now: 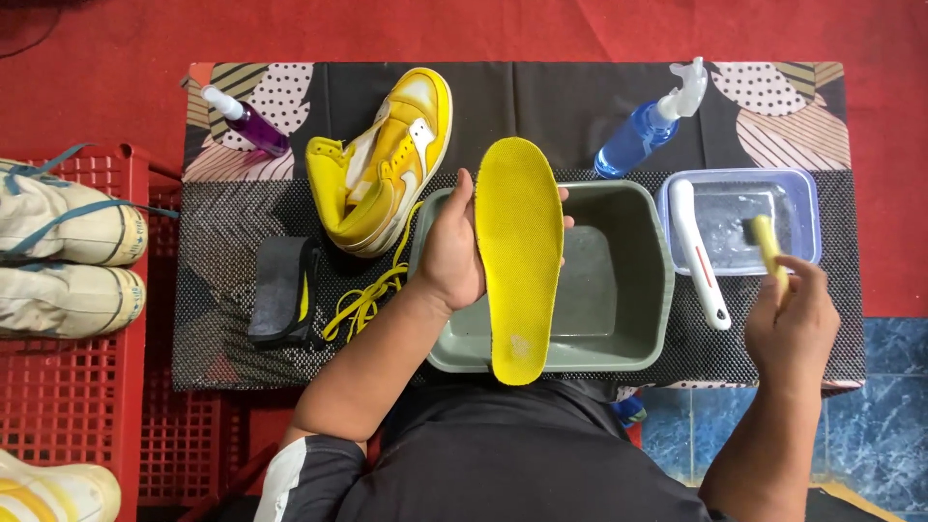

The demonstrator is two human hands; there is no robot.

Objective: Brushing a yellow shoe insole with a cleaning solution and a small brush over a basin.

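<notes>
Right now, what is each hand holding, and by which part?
The left hand grips the yellow insole by its long edge near the middle, above the grey basin. The right hand holds a yellow-handled brush by its handle, bristles in the clear tub.

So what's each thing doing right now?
Insole: held upright in the left hand, over the grey tub.
Brush: in the right hand, dipped in the clear tub.
Yellow shoe: unlaced, on its side.
Blue spray bottle: lying down.

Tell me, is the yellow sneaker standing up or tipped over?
Tipped over. The yellow sneaker lies on its side on the table mat, its side panel facing up and its laces out.
</notes>
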